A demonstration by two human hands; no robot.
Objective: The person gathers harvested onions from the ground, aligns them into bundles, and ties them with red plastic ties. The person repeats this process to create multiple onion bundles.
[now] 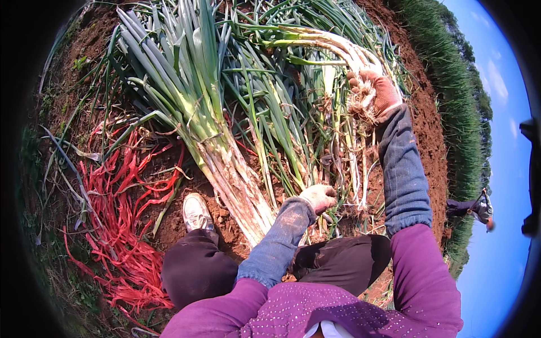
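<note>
My right hand [376, 93], in a soiled glove, is closed around the root end of a bunch of green onions [338, 46]; its pale stalks bend away to the upper left. Low in front of me, my left hand [320, 197] has curled fingers near the lower ends of other green onions [279, 122]; whether it grips any stalk cannot be told. A large bundle of thick green onions [211, 139] lies slanted to the left of that hand, white ends towards me. Thin stalks with roots [355, 169] lie below my right hand.
A heap of red plastic strips [122, 236] lies on the soil at the left. My shoe [197, 212] stands between it and the large bundle. Bare reddish soil [429, 139] and a row of tall green plants [460, 105] run along the right. Another person [479, 209] is farther off.
</note>
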